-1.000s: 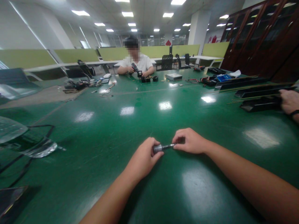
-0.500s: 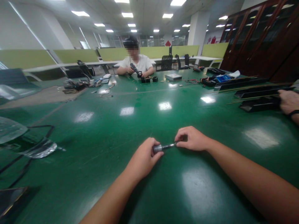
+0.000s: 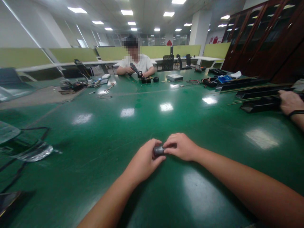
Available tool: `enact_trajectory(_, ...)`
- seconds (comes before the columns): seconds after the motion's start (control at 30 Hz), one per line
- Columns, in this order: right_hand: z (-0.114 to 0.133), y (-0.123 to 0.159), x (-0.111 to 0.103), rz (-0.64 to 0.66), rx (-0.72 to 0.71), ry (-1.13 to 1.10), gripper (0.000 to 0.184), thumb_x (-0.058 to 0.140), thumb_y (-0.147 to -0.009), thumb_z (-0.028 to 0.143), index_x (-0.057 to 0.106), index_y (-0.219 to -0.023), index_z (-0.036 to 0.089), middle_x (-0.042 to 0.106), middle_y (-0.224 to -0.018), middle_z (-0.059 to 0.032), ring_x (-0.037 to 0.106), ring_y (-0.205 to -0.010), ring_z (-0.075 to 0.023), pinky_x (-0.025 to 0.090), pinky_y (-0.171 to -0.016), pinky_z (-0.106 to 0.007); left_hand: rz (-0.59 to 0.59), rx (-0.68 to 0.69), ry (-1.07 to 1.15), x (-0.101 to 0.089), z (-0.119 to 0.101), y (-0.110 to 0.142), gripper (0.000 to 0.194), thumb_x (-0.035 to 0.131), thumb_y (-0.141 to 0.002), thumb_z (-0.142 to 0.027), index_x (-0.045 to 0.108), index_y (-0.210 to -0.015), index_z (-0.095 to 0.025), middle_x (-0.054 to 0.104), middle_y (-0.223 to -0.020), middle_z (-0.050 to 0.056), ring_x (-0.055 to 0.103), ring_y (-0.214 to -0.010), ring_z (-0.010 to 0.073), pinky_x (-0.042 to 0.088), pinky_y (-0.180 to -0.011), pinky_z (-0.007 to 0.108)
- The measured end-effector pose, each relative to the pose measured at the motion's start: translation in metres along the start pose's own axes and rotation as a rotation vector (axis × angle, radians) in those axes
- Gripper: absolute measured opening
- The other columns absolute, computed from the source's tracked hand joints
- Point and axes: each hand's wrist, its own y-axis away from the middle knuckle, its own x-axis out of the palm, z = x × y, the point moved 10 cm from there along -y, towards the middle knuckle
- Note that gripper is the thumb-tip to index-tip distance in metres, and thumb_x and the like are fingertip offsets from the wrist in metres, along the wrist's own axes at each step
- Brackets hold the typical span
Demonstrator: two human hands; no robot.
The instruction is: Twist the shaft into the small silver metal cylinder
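Observation:
My left hand curls its thumb and fingers round a short dark grey metal cylinder, low over the table in front of me. At the cylinder's right end, the thumb and forefinger of my right hand are pinched together, touching or almost touching it. The thin shiny rod seen earlier at that end is hidden now, inside the cylinder or behind my fingertips.
Beneath is a green-topped table. A clear plastic container and black cables stand at left. Black metal channels lie at right, touched by another person's hand. A person sits opposite, holding a dark tool.
My right hand has moved left, up against the cylinder. The stretch of rod between my hands no longer shows. My left hand keeps its grip on the cylinder.

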Motion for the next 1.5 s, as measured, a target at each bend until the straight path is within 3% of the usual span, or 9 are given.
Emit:
enact_trajectory(0.2,-0.006,0.002,-0.001,-0.011,0.033,0.005,0.01,0.072,-0.078,0.022,0.076,-0.087,0.02,0.073,-0.083,-0.003,0.064,-0.076,-0.0149,0.045,-0.071,-0.025,-0.033,-0.01,-0.032,-0.001,0.004,-0.001,0.014,0.063,-0.082,-0.022,0.06,-0.096,-0.022,0.061,-0.083,0.0,0.057,-0.074,0.018,0.043,-0.067,0.028)
enact_trajectory(0.33,-0.001,0.003,-0.001,0.006,-0.01,0.01,0.016,0.07,-0.076,0.016,0.075,-0.091,0.019,0.073,-0.085,-0.0035,0.064,-0.079,-0.0159,0.046,-0.074,-0.026,-0.079,0.018,-0.023,-0.003,0.004,-0.001,0.017,0.063,-0.082,-0.02,0.059,-0.098,-0.021,0.06,-0.089,0.002,0.056,-0.075,0.0173,0.044,-0.067,0.028)
enact_trajectory(0.87,-0.001,0.002,-0.001,0.026,-0.018,0.017,0.019,0.068,-0.075,0.013,0.074,-0.092,0.019,0.073,-0.087,-0.0034,0.065,-0.081,-0.0165,0.046,-0.078,-0.028,-0.062,-0.031,-0.02,0.0,0.01,-0.001,0.02,0.065,-0.081,-0.021,0.059,-0.1,-0.02,0.061,-0.088,0.002,0.056,-0.075,0.0181,0.043,-0.067,0.029)
enact_trajectory(1.5,-0.005,0.004,-0.008,0.042,0.054,0.004,0.017,0.068,-0.073,0.013,0.075,-0.089,0.018,0.072,-0.084,-0.0037,0.064,-0.078,-0.0161,0.048,-0.074,-0.027,-0.071,-0.036,-0.024,-0.003,0.01,-0.002,0.02,0.067,-0.081,-0.02,0.059,-0.098,-0.02,0.059,-0.087,0.001,0.056,-0.076,0.0181,0.042,-0.068,0.028)
